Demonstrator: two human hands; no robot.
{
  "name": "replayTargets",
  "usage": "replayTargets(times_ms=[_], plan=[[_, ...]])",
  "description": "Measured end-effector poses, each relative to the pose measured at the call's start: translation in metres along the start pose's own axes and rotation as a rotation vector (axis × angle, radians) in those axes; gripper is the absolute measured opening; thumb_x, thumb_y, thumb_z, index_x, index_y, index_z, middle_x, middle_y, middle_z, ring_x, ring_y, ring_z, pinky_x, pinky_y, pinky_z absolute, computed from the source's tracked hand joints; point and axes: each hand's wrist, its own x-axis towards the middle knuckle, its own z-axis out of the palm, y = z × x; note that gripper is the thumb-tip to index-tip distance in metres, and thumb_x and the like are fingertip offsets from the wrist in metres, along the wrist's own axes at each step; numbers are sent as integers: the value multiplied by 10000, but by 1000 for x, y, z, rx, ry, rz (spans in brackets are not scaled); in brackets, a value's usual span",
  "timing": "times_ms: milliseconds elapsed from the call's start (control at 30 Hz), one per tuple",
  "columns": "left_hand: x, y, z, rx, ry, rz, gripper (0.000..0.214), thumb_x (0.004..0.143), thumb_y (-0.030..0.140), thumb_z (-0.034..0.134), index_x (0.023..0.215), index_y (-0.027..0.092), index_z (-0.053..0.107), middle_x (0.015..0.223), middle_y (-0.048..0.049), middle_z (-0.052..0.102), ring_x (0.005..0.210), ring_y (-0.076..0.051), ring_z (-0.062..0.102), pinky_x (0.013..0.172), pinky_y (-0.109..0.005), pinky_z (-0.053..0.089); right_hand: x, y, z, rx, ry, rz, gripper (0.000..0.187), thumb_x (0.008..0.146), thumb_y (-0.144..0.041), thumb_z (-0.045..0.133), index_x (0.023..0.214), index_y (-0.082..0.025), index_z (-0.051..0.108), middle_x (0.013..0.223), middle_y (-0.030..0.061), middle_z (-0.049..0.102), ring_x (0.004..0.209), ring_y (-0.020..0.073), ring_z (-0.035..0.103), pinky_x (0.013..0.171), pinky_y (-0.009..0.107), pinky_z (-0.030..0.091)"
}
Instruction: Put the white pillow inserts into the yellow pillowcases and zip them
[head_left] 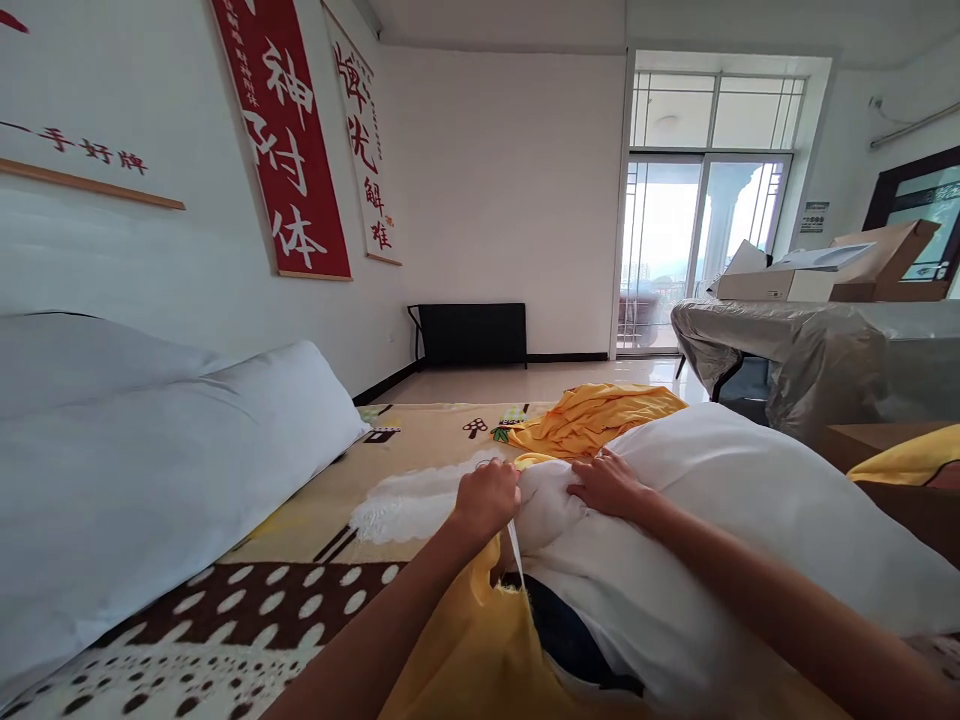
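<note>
Left hand clutches a yellow cover by its edge; right hand grips a white pillow. A taut edge should help.

2 forearms extended forward, converging; left hand was clenched, right hand lay palm down, fingers bent.

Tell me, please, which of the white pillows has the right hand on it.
The pillow at the picture's right: the right hand lies on it, while the left pillows lie untouched.
</note>
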Motion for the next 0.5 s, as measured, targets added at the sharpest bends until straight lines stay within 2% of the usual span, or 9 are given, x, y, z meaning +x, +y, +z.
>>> replayTargets(times_ms=[167, 300, 400, 500], plan=[[30, -1, 13, -50, 14, -35, 271, 876, 246, 429, 978, 110, 641, 1004, -172, 663, 956, -253, 636, 802, -371, 487, -22, -30, -13, -140, -17, -83, 291, 908, -318, 455, 1049, -118, 615, 831, 141, 711, 797, 252, 673, 836, 383, 409], [48, 6, 14, -117, 46, -31, 325, 903, 378, 468, 1033, 116, 609, 1040, -111, 650, 948, -204, 619, 846, -402, 483, -35, -51, -19, -253, -32, -184, 318, 871, -153, 425, 1139, -77, 579, 808, 134, 704, 734, 245, 671, 742, 373, 438], [53, 15, 8, -164, 78, -6, 314, 918, 350, 423, 1016, 123, 617, 1011, -113, 660, 931, -205, 626, 818, -374, 485, -41, -66, -22, -280, -36, -238, 357, 841, -118, 442, 1168, -43, 565, 792, 144, 699, 718, 249, 665, 724, 386, 452], [43, 36, 0, -203, 139, 62, 331, 926, 289, 329, 977, 146, 623, 955, -120, 674, 918, -216, 637, 763, -324, 482, -38, -74, -18, -254, -33, -261, 299, 843, -115, 456, 1096, -67, 607, 826, 149, 696, 740, 236, 657, 729, 376, 462]])
